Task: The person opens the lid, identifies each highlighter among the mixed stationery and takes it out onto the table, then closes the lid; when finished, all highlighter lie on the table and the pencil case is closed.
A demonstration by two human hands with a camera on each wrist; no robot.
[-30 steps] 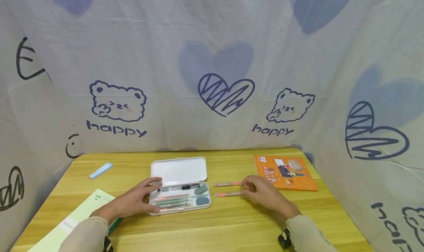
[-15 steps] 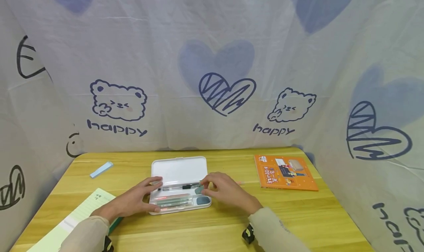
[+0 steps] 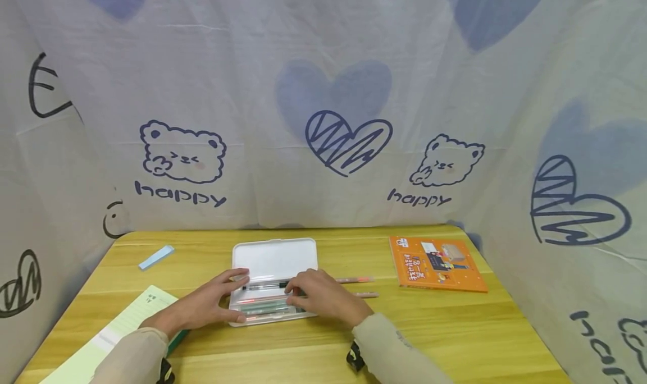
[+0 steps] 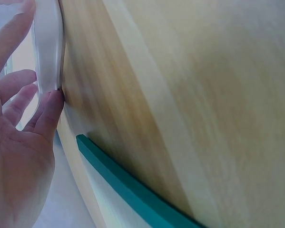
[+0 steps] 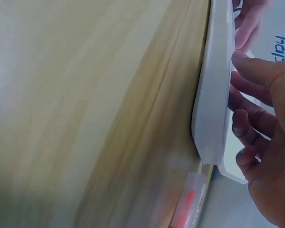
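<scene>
The white pencil case lies with its lid raised at the middle of the table. My left hand grips its left end, thumb at the front edge and fingers near the hinge. My right hand reaches into the right half, fingers bent and thumb apart from the index finger, with nothing visible between them. Under its fingertips, a clear black-grip pen lies along the back of the case. Several slim pens lie along the front. The grey-green erasers are mostly hidden behind my right hand.
Two pens with pink marks lie right of the case. Farther right is an orange book. A pale green notepad lies by my left forearm, and a light blue strip at the back left. A printed cloth hangs behind the table.
My right hand has left the two pens at the right and moved left, over an eraser and into the case. My left hand stays on the case's left end.
</scene>
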